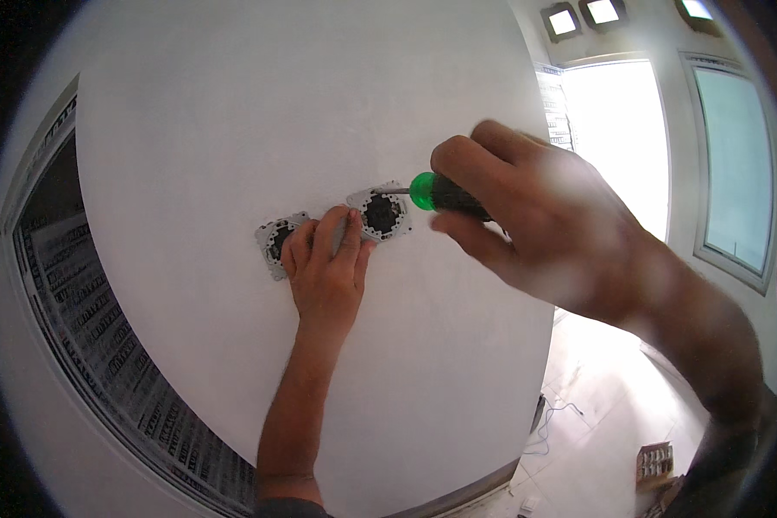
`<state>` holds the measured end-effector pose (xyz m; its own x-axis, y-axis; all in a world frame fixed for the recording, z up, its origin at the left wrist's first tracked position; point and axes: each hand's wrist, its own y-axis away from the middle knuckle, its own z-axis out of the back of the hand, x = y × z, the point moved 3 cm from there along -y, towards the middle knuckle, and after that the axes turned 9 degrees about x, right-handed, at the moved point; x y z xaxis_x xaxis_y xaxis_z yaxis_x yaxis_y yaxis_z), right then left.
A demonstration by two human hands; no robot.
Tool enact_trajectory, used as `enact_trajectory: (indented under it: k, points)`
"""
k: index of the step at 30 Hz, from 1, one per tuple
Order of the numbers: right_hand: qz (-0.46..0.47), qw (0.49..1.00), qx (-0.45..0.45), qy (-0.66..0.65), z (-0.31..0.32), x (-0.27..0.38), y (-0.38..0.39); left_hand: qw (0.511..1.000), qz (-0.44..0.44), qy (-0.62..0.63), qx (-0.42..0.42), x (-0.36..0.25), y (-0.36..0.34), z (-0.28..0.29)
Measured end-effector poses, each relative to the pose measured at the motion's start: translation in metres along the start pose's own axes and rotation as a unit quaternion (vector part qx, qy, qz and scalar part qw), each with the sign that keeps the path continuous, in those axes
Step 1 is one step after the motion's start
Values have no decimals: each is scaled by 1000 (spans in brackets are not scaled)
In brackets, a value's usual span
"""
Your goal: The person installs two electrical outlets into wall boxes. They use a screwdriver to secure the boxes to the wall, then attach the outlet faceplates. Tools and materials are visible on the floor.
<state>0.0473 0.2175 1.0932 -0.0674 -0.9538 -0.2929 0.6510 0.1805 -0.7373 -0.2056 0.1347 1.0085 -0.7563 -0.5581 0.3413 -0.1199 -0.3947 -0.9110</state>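
Two wall socket inserts with grey metal frames and dark centres sit side by side on the white wall. My right hand (544,216) is closed round a screwdriver (422,191) with a green and black handle. Its thin shaft reaches left to the upper part of the right socket insert (382,214). My left hand (326,272) rests between the two, fingertips pressing on the left edge of the right one. Those fingers partly cover the left socket insert (276,245). Whether the screwdriver's tip sits in a screw is too small to tell.
Left of the wall (233,112) is a dark-framed opening covered with printed sheeting (95,311). To the right are a bright doorway (617,138) and a frosted window (734,164). A cable (544,432) and an open box of small parts (655,463) lie on the tiled floor.
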Motion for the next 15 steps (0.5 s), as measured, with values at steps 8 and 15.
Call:
enact_trajectory:
  k: [8,15]
  points:
    - [39,995,49,78,1,0,-6,1000,-4,11,-28,2,-4,6]
    - [47,995,58,61,14,11,-18,999,10,32,-15,7,2,1]
